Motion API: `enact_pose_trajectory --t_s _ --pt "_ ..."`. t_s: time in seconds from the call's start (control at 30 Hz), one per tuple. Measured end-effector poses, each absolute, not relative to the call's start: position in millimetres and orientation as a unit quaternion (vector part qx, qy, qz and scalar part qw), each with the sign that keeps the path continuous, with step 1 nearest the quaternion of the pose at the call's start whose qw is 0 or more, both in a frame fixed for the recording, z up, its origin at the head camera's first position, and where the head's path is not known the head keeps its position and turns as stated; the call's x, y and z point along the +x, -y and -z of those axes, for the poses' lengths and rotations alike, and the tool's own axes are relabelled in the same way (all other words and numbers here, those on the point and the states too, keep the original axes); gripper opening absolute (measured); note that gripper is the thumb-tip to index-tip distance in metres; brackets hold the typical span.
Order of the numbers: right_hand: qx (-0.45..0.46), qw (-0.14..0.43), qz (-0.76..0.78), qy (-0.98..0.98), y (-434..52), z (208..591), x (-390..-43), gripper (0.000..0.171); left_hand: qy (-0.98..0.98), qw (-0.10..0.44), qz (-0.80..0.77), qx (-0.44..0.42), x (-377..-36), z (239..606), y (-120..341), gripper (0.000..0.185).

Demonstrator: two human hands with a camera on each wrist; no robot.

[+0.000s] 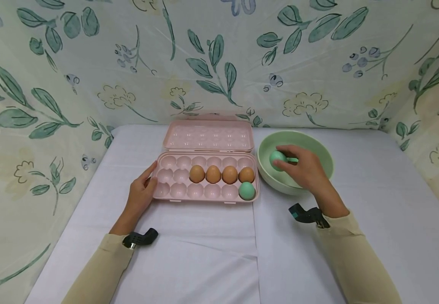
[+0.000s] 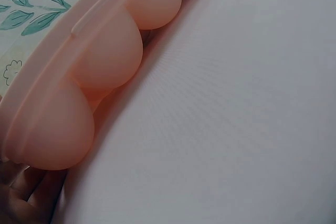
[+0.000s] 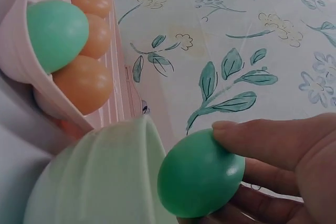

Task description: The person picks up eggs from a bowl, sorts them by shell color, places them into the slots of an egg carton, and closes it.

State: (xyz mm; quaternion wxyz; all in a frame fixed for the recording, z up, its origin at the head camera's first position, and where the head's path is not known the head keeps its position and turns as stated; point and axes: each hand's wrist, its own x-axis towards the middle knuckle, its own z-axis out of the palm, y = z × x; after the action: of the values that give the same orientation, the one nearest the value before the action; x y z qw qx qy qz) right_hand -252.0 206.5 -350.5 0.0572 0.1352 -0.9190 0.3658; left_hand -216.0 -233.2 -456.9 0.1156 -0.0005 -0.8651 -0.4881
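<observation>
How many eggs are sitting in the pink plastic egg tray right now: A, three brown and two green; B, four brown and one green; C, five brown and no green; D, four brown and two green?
B: the pink plastic egg tray holds four brown eggs in a row and one green egg in its front corner; the other green egg is gripped by the right hand over the pale green bowl.
</observation>
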Motion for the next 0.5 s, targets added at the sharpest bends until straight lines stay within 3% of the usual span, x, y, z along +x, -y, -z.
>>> enact_pose_trajectory --t_s 0.5 --pt "0.160 0.089 -0.410 0.893 -193.5 347.8 -245.0 0.045 0.863 0.113 0.493 -0.001 -216.2 456.5 232.6 0.049"
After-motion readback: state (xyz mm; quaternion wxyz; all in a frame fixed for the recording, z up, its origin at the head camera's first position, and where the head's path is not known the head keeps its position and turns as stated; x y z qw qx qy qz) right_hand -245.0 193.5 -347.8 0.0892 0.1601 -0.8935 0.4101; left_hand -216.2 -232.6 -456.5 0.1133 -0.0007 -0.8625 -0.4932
